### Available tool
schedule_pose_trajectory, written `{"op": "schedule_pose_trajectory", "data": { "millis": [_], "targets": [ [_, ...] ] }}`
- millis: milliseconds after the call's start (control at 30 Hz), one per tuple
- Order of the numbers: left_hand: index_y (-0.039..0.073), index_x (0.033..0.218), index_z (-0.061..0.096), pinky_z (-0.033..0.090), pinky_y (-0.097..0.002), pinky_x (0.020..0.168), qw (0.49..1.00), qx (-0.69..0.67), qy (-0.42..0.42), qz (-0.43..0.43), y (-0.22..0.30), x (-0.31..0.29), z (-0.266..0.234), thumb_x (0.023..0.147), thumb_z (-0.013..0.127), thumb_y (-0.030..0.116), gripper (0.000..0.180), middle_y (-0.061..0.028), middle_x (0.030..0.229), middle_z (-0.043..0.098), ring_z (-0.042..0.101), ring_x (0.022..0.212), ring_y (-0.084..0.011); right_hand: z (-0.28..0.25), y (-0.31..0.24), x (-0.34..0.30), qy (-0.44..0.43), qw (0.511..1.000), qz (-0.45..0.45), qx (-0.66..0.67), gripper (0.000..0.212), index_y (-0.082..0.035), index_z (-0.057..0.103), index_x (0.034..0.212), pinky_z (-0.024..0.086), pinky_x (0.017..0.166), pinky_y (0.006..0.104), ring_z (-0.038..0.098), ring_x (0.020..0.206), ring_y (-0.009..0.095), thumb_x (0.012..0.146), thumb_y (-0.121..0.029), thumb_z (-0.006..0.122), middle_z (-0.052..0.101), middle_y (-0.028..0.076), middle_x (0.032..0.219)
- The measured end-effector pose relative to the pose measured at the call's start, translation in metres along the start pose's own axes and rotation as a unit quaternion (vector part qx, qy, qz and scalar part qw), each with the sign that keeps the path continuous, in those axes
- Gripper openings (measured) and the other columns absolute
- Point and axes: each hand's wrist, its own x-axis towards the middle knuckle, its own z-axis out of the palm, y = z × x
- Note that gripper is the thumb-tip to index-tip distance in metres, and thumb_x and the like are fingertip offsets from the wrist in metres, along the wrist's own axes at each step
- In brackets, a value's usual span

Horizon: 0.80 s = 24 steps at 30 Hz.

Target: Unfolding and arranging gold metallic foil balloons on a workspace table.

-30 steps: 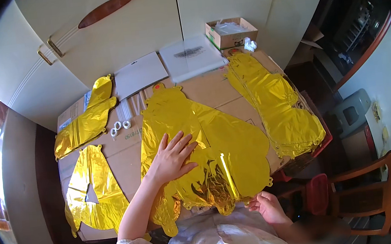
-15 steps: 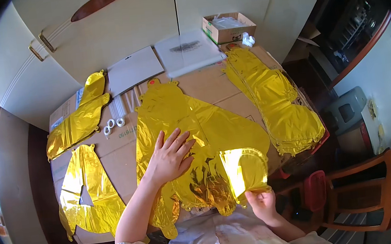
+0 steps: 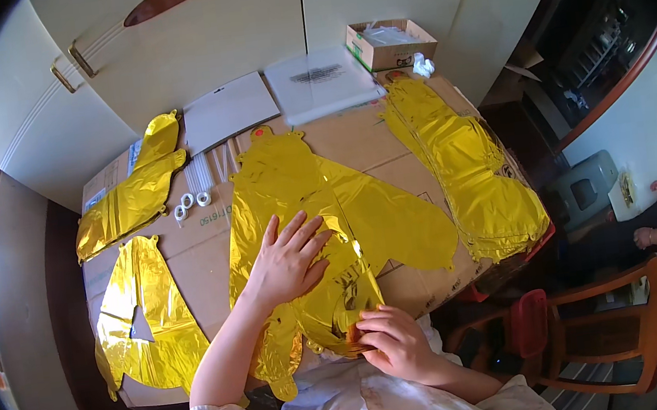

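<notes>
A large gold foil balloon (image 3: 280, 174) lies flat and deflated in the middle of the cardboard-covered table. My left hand (image 3: 291, 264) rests on it with the fingers spread. Near the front edge, my right hand (image 3: 397, 341) has its fingers curled round the balloon's near right part, which is folded over toward the middle. What is under those fingertips is partly hidden. To the left is a gold foil balloon shaped like the letter A (image 3: 166, 308), with a folded foil balloon (image 3: 129, 199) behind it. Another long one (image 3: 476, 188) covers the right side.
Behind lie tape rolls (image 3: 188, 204), clear sticks (image 3: 198, 174), a pale flat sheet (image 3: 230, 112), a clear plastic bag (image 3: 324, 92) and an open box (image 3: 391, 54) beside crumpled tissue (image 3: 423, 65). A wooden chair (image 3: 650, 322) and another person's hand (image 3: 645, 238) are at the right.
My right hand has moved left, carrying the balloon's near right flap over toward the middle. My left hand stays pressed on the foil. More of the other person shows at the right.
</notes>
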Motion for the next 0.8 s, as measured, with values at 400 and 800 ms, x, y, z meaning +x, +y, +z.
{"op": "schedule_pose_trajectory", "data": {
  "millis": [400, 800],
  "targets": [
    [0.014, 0.132, 0.051, 0.027, -0.0573, 0.109, 1.0, -0.002, 0.001, 0.003, -0.002, -0.001, 0.0, 0.083, 0.064, 0.029, 0.052, -0.0079, 0.137, 0.05, 0.041, 0.133, -0.0298, -0.035, 0.041, 0.014, 0.036, 0.998, 0.025, -0.036, 0.028, -0.006, 0.062, 0.111, 0.045, 0.099, 0.0432, 0.058, 0.111, 0.029, 0.085, -0.015, 0.066, 0.061, 0.01, 0.118],
    [0.015, 0.13, 0.054, 0.028, -0.0566, 0.109, 1.0, -0.004, 0.008, 0.005, -0.002, -0.002, 0.0, 0.084, 0.063, 0.029, 0.048, -0.008, 0.138, 0.05, 0.042, 0.133, -0.0297, -0.036, 0.058, 0.021, -0.172, 0.974, -0.07, -0.129, 0.043, -0.016, 0.064, 0.12, 0.035, 0.106, 0.0447, 0.045, 0.129, 0.025, 0.081, -0.033, 0.07, 0.054, 0.002, 0.134]
  ]
}}
